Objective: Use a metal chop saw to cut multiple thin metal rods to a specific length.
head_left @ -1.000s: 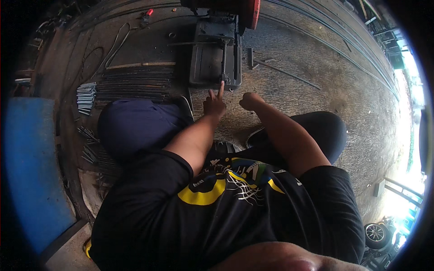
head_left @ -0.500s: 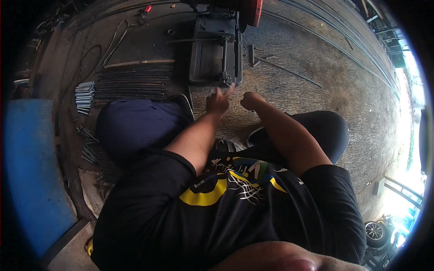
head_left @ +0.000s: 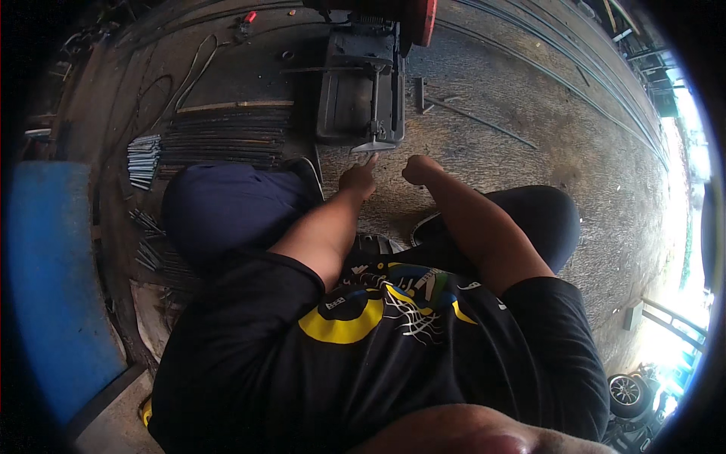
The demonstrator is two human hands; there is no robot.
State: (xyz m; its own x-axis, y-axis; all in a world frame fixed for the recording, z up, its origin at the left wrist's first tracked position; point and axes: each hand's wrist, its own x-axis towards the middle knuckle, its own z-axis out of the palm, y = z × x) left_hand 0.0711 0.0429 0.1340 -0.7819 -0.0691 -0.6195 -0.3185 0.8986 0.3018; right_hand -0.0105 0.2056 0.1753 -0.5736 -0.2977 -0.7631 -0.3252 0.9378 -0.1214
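In front of me stands a cut-off saw with a dark metal base (head_left: 325,113) and a red blade guard (head_left: 425,23). A vise screw (head_left: 375,94) runs along the base. At its near end a pale, smeared crank handle (head_left: 373,147) lies crosswise. My left hand (head_left: 358,180) is just below that handle, one finger stretched up to it and the others partly curled; contact is hard to make out. My right hand (head_left: 421,170) is closed in a fist to the right of the saw's near edge. Whatever the fist may hold is hidden.
Dark rods (head_left: 227,140) lie in rows left of the saw, beside a bundle of short shiny rods (head_left: 144,161). A T-shaped metal piece (head_left: 420,94) and a thin rod (head_left: 484,122) lie to the right. Long pipes (head_left: 582,68) stretch across the far right. A blue panel (head_left: 57,287) stands at left.
My left hand has drawn back slightly toward me, its fingers less spread. The crank handle now shows as a pale crosswise bar. My right fist has stayed in place.
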